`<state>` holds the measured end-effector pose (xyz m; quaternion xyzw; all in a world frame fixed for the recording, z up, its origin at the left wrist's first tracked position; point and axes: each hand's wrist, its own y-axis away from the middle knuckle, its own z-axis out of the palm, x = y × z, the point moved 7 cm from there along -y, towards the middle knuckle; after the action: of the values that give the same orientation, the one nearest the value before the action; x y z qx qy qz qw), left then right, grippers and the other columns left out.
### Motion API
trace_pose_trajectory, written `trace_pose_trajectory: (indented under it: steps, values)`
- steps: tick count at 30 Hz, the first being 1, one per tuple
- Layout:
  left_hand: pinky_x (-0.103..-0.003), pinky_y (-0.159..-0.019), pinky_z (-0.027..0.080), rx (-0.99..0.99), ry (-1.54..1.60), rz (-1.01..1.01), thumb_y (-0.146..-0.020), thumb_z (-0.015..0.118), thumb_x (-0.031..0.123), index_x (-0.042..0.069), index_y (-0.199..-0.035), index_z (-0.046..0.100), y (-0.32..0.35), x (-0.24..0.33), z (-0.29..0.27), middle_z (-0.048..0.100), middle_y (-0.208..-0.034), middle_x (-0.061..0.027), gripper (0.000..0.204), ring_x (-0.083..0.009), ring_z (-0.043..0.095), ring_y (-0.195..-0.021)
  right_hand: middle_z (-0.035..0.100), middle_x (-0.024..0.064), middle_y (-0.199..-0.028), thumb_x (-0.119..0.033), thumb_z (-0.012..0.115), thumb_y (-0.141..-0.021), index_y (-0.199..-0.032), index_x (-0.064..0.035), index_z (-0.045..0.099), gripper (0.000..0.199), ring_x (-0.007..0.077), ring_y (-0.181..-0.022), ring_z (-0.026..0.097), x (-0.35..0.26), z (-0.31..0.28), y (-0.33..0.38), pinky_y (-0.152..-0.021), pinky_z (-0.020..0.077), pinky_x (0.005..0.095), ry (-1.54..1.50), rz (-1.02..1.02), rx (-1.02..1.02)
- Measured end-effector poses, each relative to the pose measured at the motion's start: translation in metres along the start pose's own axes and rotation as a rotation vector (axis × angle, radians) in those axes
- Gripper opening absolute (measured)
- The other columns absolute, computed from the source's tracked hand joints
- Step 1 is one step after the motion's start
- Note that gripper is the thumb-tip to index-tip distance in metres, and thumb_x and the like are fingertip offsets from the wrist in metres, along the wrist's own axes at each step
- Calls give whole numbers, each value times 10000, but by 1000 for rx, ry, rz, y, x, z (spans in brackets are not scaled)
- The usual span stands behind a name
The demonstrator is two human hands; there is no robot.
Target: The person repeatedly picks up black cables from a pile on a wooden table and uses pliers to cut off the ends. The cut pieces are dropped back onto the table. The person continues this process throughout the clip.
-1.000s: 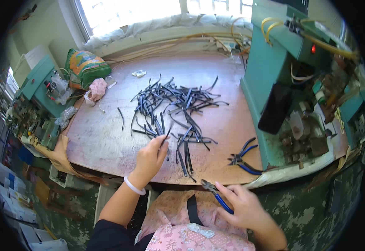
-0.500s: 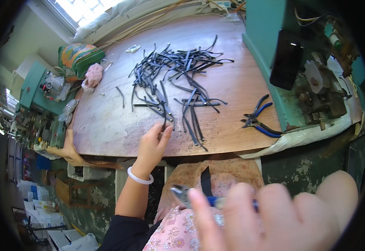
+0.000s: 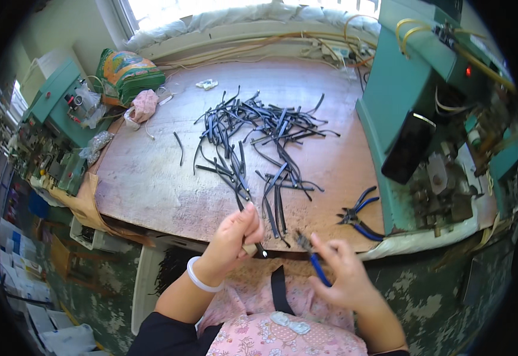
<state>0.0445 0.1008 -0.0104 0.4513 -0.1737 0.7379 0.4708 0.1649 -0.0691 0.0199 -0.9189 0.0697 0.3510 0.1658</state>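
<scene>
dozens of thin dark curved strips (image 3: pixel 279 123) lay tangled on the brown wooden worktop (image 3: pixel 146 190). the left hand (image 3: pixel 238 234) pinched one slim black strip (image 3: pixel 261 246) near the front edge; the right hand (image 3: pixel 345 272) gripped blue-handled metal pliers (image 3: pixel 319 269), apart from it. other blue-handled pliers (image 3: pixel 349 216) lay beside the green metal machine (image 3: pixel 389 101).

A: One pile of dark narrow strips (image 3: pixel 279 124), spread on a worktable (image 3: pixel 152 196).
B: On the pile's near side?
A: Left hand (image 3: pixel 235 233), gripping a single strip (image 3: pixel 261 247); right hand (image 3: pixel 345 270), holding blue-handled pliers (image 3: pixel 317 267).
B: To the pile's right?
A: Second pliers (image 3: pixel 351 216), handles splayed; farther right, a green machine (image 3: pixel 398 98), black slab-like device (image 3: pixel 409 148) at its front.
B: To the pile's left?
A: One loose strip (image 3: pixel 179 149), just beside; farther left, a pink bag (image 3: pixel 144 105) and a green patterned bundle (image 3: pixel 129 76).
</scene>
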Motion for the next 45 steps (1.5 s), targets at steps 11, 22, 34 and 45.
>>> trace_pose_trajectory:
  steps: [11,22,34,45]
  values:
    - [-223,-415,226,-88,-176,6,-1076,350,401,147,-636,325,-4,-2,19,333,-559,52,509,-53,256,-465,529,82,-1098,-223,747,-703,-1302,-233,640,609,254,-952,539,-32,3,1,-821,409,393,285,-266,-41]
    - [-242,-408,238,360,-306,839,-1067,298,480,142,-720,329,39,12,35,322,-566,19,485,-79,249,-474,523,95,-1028,-163,776,-675,-1302,-225,640,645,271,-817,547,-23,1,2,-748,471,387,112,-121,25]
    - [-208,-509,372,88,-372,449,-1081,343,376,64,-823,469,-5,15,16,500,-696,-32,424,-86,491,-592,532,127,-1003,-194,774,-712,-1362,-208,586,676,287,-877,565,-10,7,11,-783,488,384,132,-100,-38]
    - [-375,-627,534,271,-1991,402,-868,705,302,143,-987,684,-125,16,-20,703,-730,-100,199,-288,702,-706,532,134,-1023,-224,768,-750,-1360,-185,584,638,296,-887,556,-15,8,16,-790,472,401,3,-104,-49]
